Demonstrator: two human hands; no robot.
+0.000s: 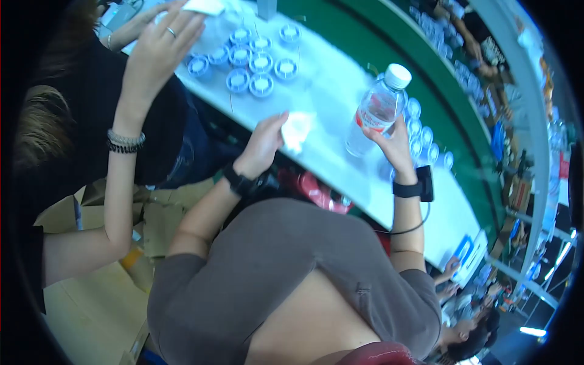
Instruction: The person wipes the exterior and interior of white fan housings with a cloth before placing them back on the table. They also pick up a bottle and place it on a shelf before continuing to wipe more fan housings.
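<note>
My right hand (392, 145) is closed around a clear plastic bottle (377, 109) with a white cap and a red-and-white label. The bottle stands roughly upright, slightly tilted, over the white table; whether its base touches the tabletop I cannot tell. Closer to the table's near edge, my left hand (263, 146) pinches a bright white piece (298, 129), overexposed, so its kind is unclear. Dark bands circle both of my wrists, with a black box on the right one.
Several round blue-and-white parts (261, 62) lie grouped on the white table (331, 73), and more small clear round parts (415, 128) lie beyond the bottle. At left, a co-worker's hand (159, 55) reaches over the table. A green strip (359, 36) runs along the far side. Cardboard (97, 304) covers the floor.
</note>
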